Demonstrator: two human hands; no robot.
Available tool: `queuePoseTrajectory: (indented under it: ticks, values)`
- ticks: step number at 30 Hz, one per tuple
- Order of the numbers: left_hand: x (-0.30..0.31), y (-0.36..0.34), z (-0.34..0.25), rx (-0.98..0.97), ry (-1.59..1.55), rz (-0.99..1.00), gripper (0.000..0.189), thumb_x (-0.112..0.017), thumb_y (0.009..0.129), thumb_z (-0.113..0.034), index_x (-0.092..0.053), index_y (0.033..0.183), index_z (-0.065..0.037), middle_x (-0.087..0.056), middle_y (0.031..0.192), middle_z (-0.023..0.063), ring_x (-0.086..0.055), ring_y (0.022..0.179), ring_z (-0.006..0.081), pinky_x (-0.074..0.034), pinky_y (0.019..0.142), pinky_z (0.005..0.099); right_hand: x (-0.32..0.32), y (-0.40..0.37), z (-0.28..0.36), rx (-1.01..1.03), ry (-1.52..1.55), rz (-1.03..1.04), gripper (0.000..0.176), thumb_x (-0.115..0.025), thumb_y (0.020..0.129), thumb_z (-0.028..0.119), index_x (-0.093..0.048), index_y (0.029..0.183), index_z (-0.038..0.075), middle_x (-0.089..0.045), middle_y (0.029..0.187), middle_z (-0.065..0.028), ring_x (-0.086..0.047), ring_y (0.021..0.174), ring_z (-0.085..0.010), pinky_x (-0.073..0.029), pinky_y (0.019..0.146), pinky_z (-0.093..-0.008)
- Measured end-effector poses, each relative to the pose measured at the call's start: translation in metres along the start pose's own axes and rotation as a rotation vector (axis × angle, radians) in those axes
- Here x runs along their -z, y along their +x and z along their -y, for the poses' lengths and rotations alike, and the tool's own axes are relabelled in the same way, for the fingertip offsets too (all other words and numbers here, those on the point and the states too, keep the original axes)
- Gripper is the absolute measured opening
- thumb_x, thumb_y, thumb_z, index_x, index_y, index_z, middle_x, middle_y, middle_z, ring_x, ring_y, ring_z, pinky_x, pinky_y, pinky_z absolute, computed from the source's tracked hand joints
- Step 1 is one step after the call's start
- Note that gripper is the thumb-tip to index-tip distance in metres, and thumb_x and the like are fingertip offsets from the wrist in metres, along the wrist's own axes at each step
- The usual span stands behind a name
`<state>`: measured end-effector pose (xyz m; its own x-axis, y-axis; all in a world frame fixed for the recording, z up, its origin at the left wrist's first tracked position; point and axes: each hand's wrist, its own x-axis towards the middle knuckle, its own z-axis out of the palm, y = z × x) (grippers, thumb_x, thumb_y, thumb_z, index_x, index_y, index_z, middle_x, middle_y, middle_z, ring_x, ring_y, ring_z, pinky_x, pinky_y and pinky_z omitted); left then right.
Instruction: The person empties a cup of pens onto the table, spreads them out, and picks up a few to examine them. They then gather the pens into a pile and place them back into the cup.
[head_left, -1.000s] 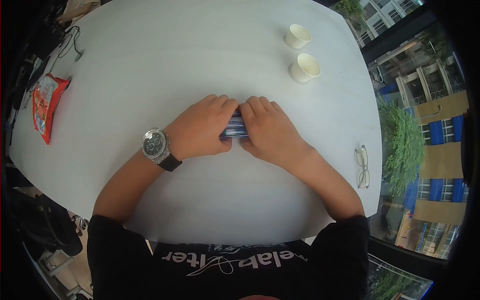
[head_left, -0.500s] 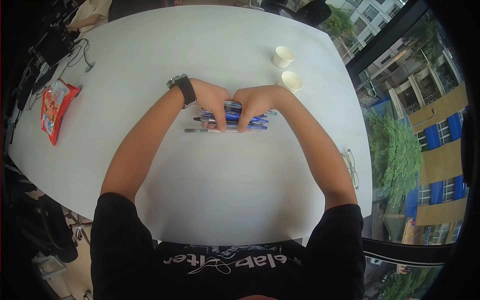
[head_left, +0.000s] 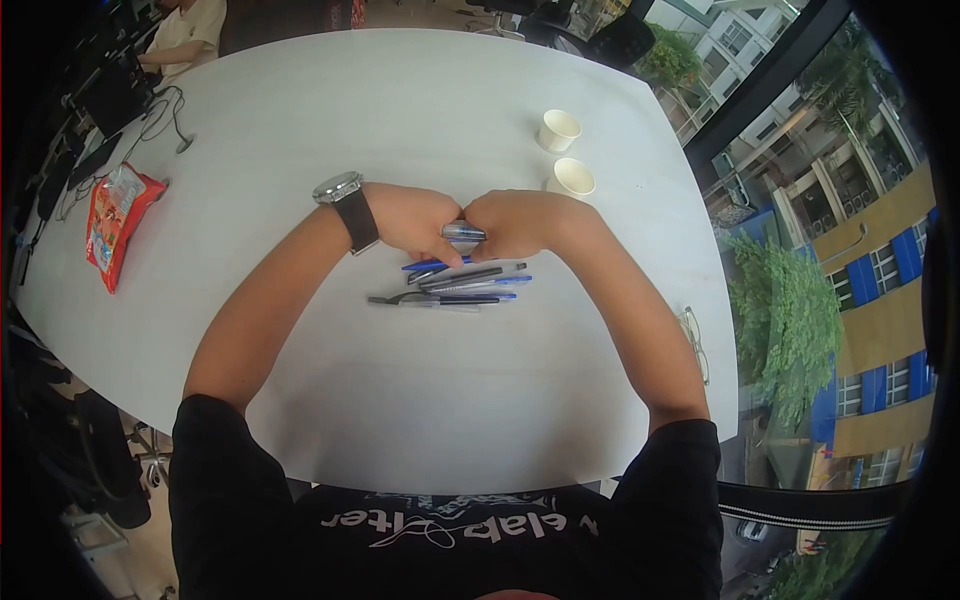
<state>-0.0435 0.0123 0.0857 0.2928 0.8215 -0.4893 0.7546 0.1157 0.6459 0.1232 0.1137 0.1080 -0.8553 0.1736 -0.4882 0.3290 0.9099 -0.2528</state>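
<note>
My left hand [head_left: 413, 218], with a watch [head_left: 340, 190] on its wrist, and my right hand [head_left: 518, 220] meet near the middle of the table. Both are closed around a few pens [head_left: 463, 233], whose bodies show in the gap between my thumbs. The fingers cover the ends of these pens. Just below my hands, on the near side, lies a loose pile of several blue, black and clear pens [head_left: 470, 284]. One blue pen [head_left: 425, 266] pokes out under my left thumb.
Two white paper cups [head_left: 560, 131] stand beyond my right hand. A red snack bag [head_left: 117, 228] lies at the left of the white table [head_left: 350, 90], near cables [head_left: 160, 120]. Eyeglasses [head_left: 693, 345] rest by the right edge. Another person [head_left: 190, 40] sits at the far left.
Part of the bundle has come out of my hands and now lies spread on the table below them. My hands keep fewer pens. The view has tilted slightly.
</note>
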Motion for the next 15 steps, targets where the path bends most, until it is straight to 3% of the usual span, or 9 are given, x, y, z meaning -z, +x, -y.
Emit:
queuePoseTrajectory:
  ticks: [3,10,12,13,14,15]
  values:
    - [-0.008,-0.005,0.000,0.010,0.238,-0.142,0.055,-0.076,0.099,-0.039,-0.066,0.135,0.000,-0.072,0.093,0.0128,-0.069,0.085,0.0262,-0.053,0.081,0.0416,0.001,-0.004,0.006,-0.055,-0.024,0.026,0.032,-0.073,0.097,0.027,-0.076,0.119,0.004,-0.076,0.098,-0.0157,-0.073,0.093,-0.0331,-0.056,0.081,-0.0449]
    - [-0.009,-0.013,-0.003,0.070,0.266,-0.127,0.067,-0.080,0.095,-0.042,-0.060,0.146,-0.002,-0.075,0.108,0.0172,-0.071,0.096,0.0314,-0.054,0.087,0.0427,0.004,-0.006,0.005,-0.034,-0.089,0.019,0.032,-0.070,0.101,0.030,-0.077,0.118,0.004,-0.077,0.100,-0.0161,-0.073,0.092,-0.0344,-0.055,0.079,-0.0459]
    - [-0.011,-0.018,0.010,-0.033,0.145,-0.155,0.078,-0.086,0.089,-0.043,-0.058,0.149,-0.002,-0.077,0.115,0.0185,-0.073,0.104,0.0327,-0.055,0.092,0.0408,0.001,-0.008,-0.006,0.030,0.015,-0.059,0.045,-0.074,0.097,0.039,-0.075,0.125,0.004,-0.079,0.101,-0.0166,-0.075,0.094,-0.0340,-0.057,0.083,-0.0454]
    - [-0.010,-0.024,0.011,-0.046,0.083,-0.119,0.100,-0.093,0.080,-0.046,-0.048,0.157,-0.001,-0.069,0.135,0.0246,-0.068,0.124,0.0358,-0.052,0.106,0.0409,0.000,-0.014,-0.008,0.031,0.016,-0.057,0.045,-0.074,0.097,0.039,-0.075,0.125,0.004,-0.079,0.101,-0.0166,-0.075,0.094,-0.0340,-0.057,0.083,-0.0454]
    - [-0.016,-0.026,0.019,-0.045,0.082,-0.119,0.100,-0.093,0.080,-0.046,-0.048,0.157,-0.001,-0.069,0.135,0.0246,-0.068,0.124,0.0358,-0.052,0.106,0.0409,-0.002,-0.023,-0.011,0.024,0.093,-0.089,0.058,-0.079,0.093,0.045,-0.070,0.133,0.004,-0.077,0.113,-0.0183,-0.074,0.104,-0.0341,-0.056,0.091,-0.0446]
    - [-0.027,-0.029,0.031,-0.151,0.100,-0.215,0.110,-0.094,0.077,-0.050,-0.042,0.160,0.000,-0.061,0.145,0.0270,-0.060,0.134,0.0376,-0.047,0.113,0.0429,-0.005,-0.031,-0.013,0.016,0.171,-0.119,0.072,-0.083,0.088,0.050,-0.066,0.141,0.005,-0.075,0.124,-0.0201,-0.073,0.114,-0.0342,-0.056,0.098,-0.0438]
